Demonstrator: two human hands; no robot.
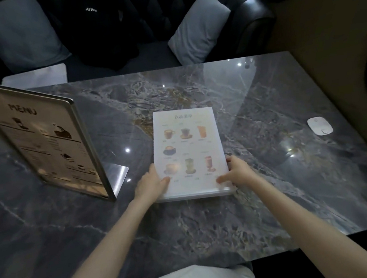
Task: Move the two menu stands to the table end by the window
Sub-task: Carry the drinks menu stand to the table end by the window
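A white drinks menu stand (187,147) with pictures of cups and glasses stands in the middle of the dark marble table (207,221). My left hand (150,184) grips its lower left edge, thumb on the front. My right hand (236,172) grips its lower right edge the same way. A second menu stand (45,142), metal-framed with "MENU" printed on a beige sheet, stands upright at the table's left, apart from both hands.
A small white oval device (319,125) lies near the table's right side. Beyond the far edge is a black sofa with grey cushions (199,28) and a dark garment (101,24). A smaller pale tabletop (37,77) shows at the back left.
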